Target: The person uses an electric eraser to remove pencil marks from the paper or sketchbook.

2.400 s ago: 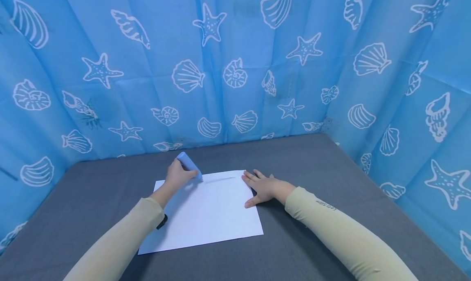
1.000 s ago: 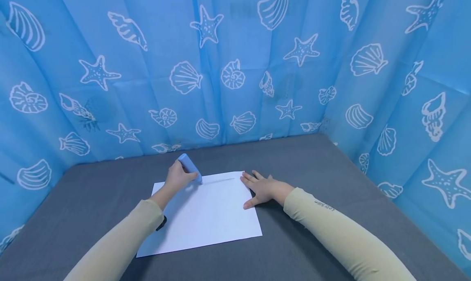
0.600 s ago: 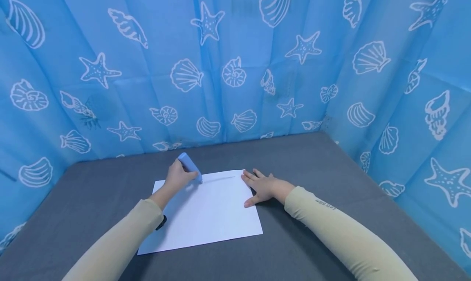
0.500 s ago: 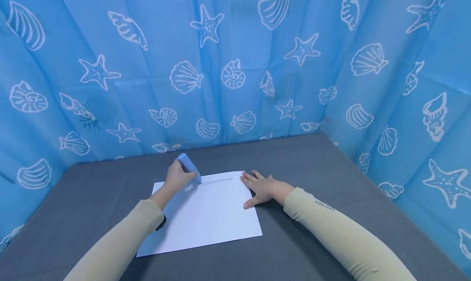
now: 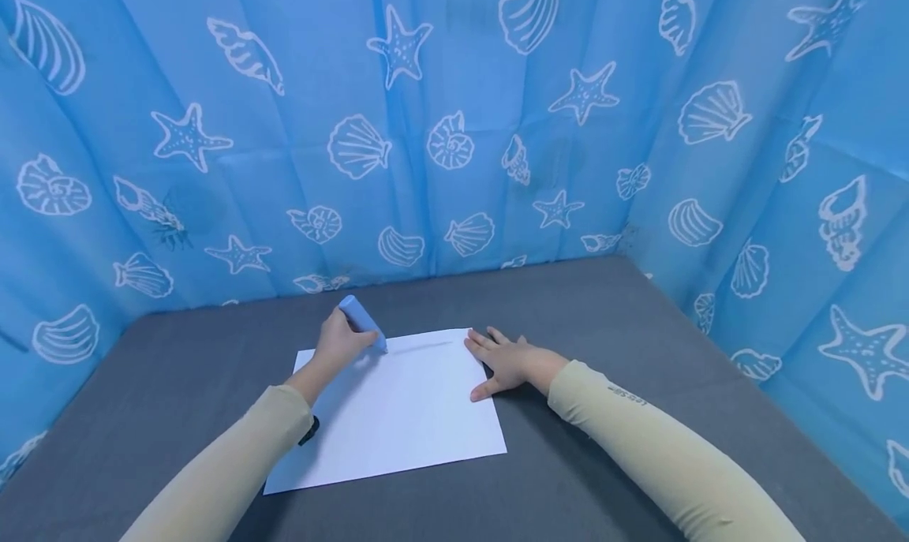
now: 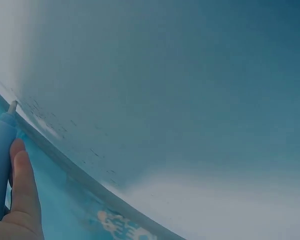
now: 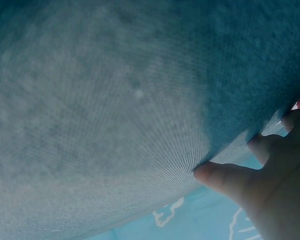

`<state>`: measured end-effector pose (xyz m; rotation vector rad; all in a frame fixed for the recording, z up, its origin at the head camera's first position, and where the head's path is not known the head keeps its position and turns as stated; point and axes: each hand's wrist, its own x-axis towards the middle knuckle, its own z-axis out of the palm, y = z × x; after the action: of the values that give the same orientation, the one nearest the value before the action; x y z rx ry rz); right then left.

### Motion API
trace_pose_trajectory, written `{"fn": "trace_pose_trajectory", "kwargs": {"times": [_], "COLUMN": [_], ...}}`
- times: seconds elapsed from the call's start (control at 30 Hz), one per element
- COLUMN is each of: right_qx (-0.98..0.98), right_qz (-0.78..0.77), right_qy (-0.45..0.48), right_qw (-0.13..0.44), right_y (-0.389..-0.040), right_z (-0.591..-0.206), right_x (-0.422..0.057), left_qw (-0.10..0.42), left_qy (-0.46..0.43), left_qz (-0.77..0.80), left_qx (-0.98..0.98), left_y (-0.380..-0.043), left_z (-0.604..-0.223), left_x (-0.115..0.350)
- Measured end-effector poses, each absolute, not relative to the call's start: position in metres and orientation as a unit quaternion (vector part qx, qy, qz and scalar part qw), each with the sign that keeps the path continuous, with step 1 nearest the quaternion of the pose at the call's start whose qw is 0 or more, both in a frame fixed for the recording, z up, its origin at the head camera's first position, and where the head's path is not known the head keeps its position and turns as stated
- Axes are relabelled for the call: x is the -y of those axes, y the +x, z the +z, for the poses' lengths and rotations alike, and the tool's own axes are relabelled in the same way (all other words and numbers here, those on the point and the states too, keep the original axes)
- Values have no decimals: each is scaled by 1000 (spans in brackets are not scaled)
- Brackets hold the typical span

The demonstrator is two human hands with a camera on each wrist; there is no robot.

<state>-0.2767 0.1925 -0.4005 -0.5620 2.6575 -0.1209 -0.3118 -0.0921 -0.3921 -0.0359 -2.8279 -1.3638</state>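
Observation:
My left hand (image 5: 337, 345) grips a thick light-blue electric eraser (image 5: 363, 323), tilted with its upper end to the left. In the left wrist view the eraser's body (image 6: 1, 155) narrows to a thin grey tip (image 6: 12, 106) at the paper. Dark crumbs (image 6: 92, 152) lie scattered beside it. A white sheet of paper (image 5: 412, 416) lies flat; a thin grey line (image 5: 429, 344) runs rightward from the tip near its far edge. My right hand (image 5: 506, 367) rests with spread fingers on the sheet's right edge. In the right wrist view its little finger (image 7: 222, 175) touches dark cloth.
A dark grey cloth (image 5: 611, 329) covers the table beneath the paper. Blue curtains (image 5: 454, 187) printed with white shells and starfish hang behind the table and along its right side. A black band (image 5: 309, 431) sits at my left wrist.
The eraser and my left hand have shifted very slightly to the left along the grey line. My right hand stays in place on the paper. The whole head view drifts a little.

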Motion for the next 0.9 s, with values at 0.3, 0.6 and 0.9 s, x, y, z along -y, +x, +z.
{"fn": "trace_pose_trajectory", "kwargs": {"times": [0.3,0.6,0.9], "right_qx": [-956,-956,-956], "right_qz": [-43,-39,-43], "right_qy": [-201,-198,-198], "right_qw": [211,213,212], "right_y": [-275,-276,-276], "right_z": [-403,-403,-399], "right_x": [-191,-191,-191], "left_qw": [-16,7,-2], "left_qy": [-30,-22,-42], "left_qz": [-428,-425,-436], "left_qx": [903,905,899], "left_y": [-309,-311,-309], "left_z": [-394,-392,-393], "left_x": [88,93,87]}}
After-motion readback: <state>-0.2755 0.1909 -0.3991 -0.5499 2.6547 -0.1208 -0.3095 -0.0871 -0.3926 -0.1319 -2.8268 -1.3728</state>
